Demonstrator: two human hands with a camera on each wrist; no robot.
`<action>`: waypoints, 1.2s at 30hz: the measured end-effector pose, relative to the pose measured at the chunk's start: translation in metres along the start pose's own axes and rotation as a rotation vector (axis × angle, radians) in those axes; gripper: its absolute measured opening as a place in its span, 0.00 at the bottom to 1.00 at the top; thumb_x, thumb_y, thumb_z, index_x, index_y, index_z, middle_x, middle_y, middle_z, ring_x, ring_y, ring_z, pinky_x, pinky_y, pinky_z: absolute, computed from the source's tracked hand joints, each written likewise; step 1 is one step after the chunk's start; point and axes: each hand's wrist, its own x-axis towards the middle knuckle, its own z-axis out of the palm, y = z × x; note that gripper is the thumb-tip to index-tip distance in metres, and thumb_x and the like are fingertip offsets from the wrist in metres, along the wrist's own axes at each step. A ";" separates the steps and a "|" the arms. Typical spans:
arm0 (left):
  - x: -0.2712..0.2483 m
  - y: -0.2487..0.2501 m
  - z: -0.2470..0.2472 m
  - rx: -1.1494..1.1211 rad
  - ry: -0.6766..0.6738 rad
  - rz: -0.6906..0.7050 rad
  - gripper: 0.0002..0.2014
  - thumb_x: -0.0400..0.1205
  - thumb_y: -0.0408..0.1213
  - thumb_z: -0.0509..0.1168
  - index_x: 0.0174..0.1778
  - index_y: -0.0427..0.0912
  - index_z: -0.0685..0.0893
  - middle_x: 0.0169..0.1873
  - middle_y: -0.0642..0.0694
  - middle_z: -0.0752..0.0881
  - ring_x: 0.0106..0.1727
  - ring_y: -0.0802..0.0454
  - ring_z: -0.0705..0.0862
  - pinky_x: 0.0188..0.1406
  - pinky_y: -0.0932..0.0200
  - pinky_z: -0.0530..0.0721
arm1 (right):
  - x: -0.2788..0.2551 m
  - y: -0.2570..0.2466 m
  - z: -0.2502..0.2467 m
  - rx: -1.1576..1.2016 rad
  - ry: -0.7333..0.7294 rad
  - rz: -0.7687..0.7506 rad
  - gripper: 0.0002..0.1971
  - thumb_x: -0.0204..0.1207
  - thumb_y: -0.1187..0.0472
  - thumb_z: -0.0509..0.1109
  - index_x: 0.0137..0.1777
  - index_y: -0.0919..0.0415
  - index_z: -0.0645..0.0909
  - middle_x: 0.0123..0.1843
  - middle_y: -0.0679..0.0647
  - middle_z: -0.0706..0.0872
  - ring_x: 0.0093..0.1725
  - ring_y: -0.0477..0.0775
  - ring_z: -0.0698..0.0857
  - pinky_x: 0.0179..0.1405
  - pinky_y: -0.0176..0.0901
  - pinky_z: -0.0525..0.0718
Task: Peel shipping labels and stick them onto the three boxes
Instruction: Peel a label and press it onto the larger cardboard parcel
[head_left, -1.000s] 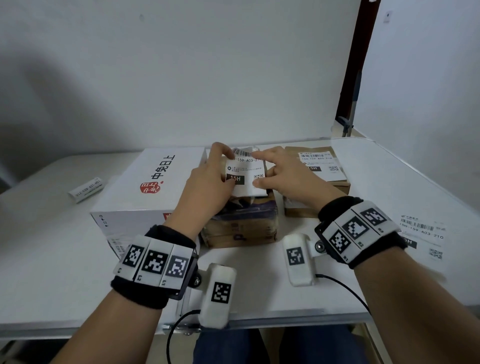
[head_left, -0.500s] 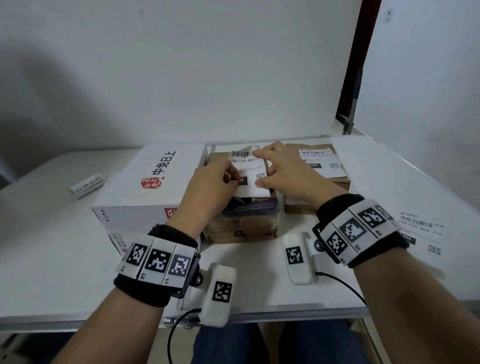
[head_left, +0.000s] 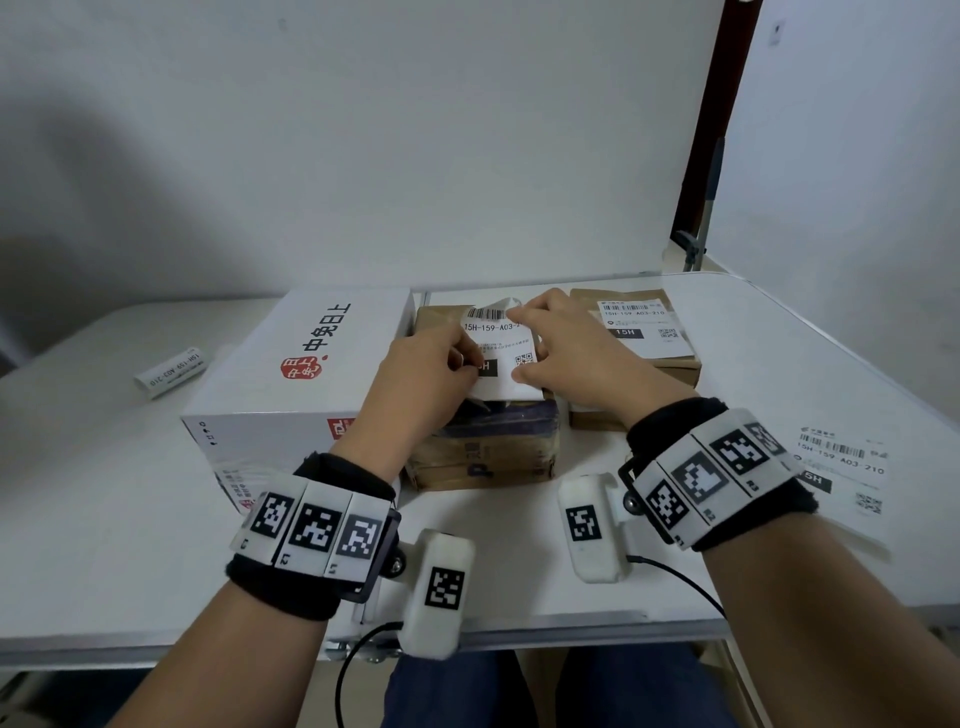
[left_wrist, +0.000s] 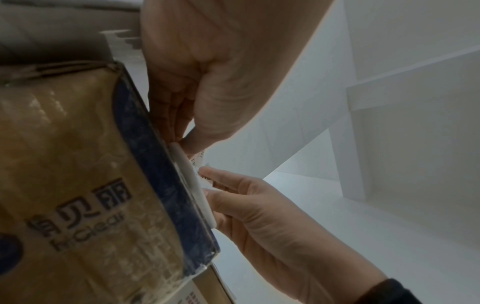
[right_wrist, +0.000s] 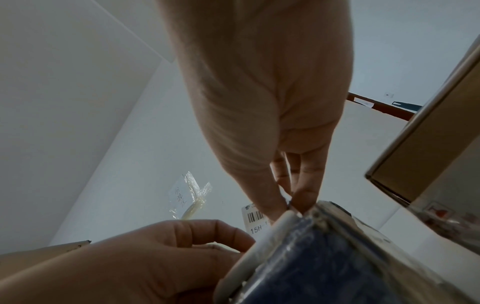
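running front-to-back over the middle box (head_left: 485, 449), label (head_left: 496, 340) points barcode end away

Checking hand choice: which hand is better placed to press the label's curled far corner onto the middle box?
Likely the right hand: its index fingertip sits at that corner; the left hand pinches the shipping label's near-left edge.

Label (head_left: 500, 338) print partly hidden under hands — left (head_left: 426, 374), right (head_left: 576, 353).
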 end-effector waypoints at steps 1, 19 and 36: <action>0.000 0.000 0.000 0.003 -0.002 0.001 0.05 0.79 0.35 0.67 0.48 0.47 0.84 0.43 0.52 0.81 0.45 0.56 0.78 0.33 0.76 0.66 | 0.000 0.000 0.000 -0.010 -0.004 0.002 0.35 0.77 0.61 0.71 0.82 0.57 0.63 0.74 0.51 0.67 0.50 0.44 0.73 0.51 0.35 0.73; -0.001 0.001 0.000 0.019 -0.026 -0.002 0.06 0.80 0.36 0.67 0.51 0.47 0.85 0.43 0.52 0.81 0.46 0.54 0.79 0.44 0.63 0.73 | 0.000 -0.007 -0.002 -0.129 -0.045 0.103 0.28 0.76 0.59 0.69 0.76 0.59 0.70 0.73 0.57 0.68 0.62 0.57 0.79 0.61 0.51 0.81; 0.001 -0.002 0.002 0.023 -0.038 -0.004 0.06 0.79 0.35 0.67 0.50 0.48 0.85 0.43 0.52 0.81 0.45 0.56 0.79 0.39 0.67 0.71 | 0.000 0.005 0.003 0.032 0.086 0.053 0.26 0.78 0.59 0.70 0.76 0.53 0.74 0.74 0.54 0.74 0.67 0.56 0.81 0.68 0.55 0.78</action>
